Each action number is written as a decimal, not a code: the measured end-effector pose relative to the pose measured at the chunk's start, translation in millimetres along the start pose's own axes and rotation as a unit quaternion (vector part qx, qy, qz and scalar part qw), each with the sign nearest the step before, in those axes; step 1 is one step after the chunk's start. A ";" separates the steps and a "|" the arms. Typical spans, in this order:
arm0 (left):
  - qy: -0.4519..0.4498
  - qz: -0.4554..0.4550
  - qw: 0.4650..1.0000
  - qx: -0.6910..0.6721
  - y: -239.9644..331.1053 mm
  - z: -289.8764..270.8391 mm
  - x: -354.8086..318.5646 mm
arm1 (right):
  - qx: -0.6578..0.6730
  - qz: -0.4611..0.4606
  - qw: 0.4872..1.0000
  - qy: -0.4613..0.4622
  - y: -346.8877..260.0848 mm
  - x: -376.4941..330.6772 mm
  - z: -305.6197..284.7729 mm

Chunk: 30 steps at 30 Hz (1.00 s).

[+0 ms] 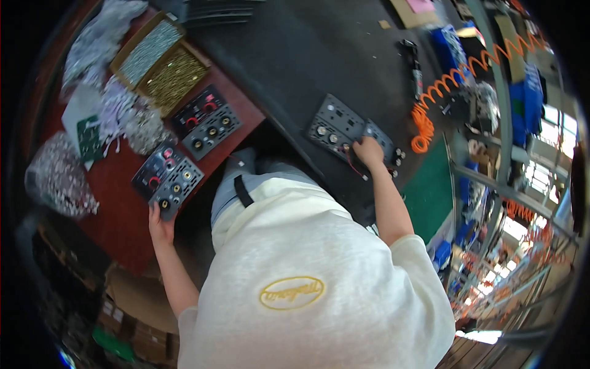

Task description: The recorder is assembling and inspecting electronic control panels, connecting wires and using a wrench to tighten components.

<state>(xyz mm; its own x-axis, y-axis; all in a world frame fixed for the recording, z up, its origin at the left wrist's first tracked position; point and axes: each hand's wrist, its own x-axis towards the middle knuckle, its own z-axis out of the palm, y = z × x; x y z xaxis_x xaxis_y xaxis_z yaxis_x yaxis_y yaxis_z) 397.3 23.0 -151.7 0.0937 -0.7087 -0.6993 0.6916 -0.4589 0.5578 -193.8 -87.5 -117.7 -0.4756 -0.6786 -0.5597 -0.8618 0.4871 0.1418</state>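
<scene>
- Left hand (161,224) is stretched out to my left, arm nearly straight, with the fingers up against the near edge of a grey panel (177,187) full of round sockets. Looks like a light pinch on its lower corner, but the fingers are mostly hidden, so I can't tell if it's really closed on it.
- That panel sits on a red-brown table (117,215), half over a black panel (155,170) with red parts. A second pair like it (208,120) lies further back on the same table.
- Right hand (369,150) reaches forward and to the right, elbow bent, knuckles up, curled down on top of another grey panel (344,126) on a black mat (295,55). Fingers are closed over its near edge, right where a red wire (355,167) loops out underneath.
- So the two panels in hand are well apart, one on each side of me, with my white shirt (307,270) filling the middle of the view and hiding whatever is directly below.
- Around the left side: two open boxes of small parts, one silvery (149,44) and one gold (174,77), plus bags of shiny bits (58,175) near the table's far edge.
- Around the right side: a black tool (413,64) lies on the mat beyond the panel, and an orange coiled hose (452,83) runs just beside it, near the right hand but not touching it.
- A green mat (430,184) sits right of my forearm, with metal racking (510,203) past it.
</scene>
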 end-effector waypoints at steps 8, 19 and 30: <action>0.169 0.006 0.984 0.061 -10.0 -28.2 43.6 | 0.052 -0.007 0.998 0.034 17.2 -11.2 13.6; 0.327 0.157 0.874 0.324 28.5 -57.5 80.9 | 0.379 0.138 0.828 0.389 102.7 -48.2 18.5; -0.040 0.523 0.497 0.691 53.0 229.8 70.4 | 0.389 0.392 0.692 0.466 179.8 -117.0 158.6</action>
<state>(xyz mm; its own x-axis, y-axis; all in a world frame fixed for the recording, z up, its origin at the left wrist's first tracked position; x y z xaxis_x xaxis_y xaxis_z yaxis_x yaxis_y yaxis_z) 275.9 -174.3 -68.6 -0.1831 -0.9408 0.2853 -0.8634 0.2927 0.4110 -265.1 166.7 -156.3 -0.9624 0.0782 0.2601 -0.0913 0.8087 -0.5810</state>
